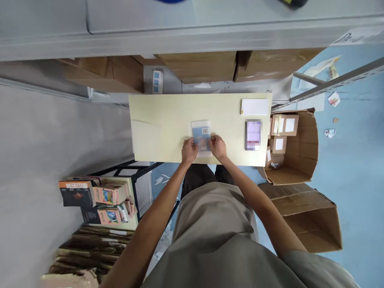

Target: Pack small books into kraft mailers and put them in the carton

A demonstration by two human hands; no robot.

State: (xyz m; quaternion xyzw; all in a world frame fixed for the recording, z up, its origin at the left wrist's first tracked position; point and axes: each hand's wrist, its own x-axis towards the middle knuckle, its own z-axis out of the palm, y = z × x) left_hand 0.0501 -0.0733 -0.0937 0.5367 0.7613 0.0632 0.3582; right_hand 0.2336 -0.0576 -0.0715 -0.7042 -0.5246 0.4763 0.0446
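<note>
A small blue book (200, 133) with a white barcode label lies flat on the pale yellow tabletop (174, 108). Translucent wrapping seems to surround it, with whitish margins showing above and below. At the book's left edge, my left hand (189, 151) has its fingers curled and closed on the wrapping. My right hand (218, 147) grips the opposite edge, thumb and fingers drawn together. What lies under the fingertips is hidden.
To the right lie a white box (254, 107) and a phone-like device (253, 135) with a blurred screen. A white sheet (146, 140) rests at the left. Cardboard boxes (303, 160) stand right of the table; stacked books (78, 193) stand lower left. A shelf beam (192, 38) crosses ahead.
</note>
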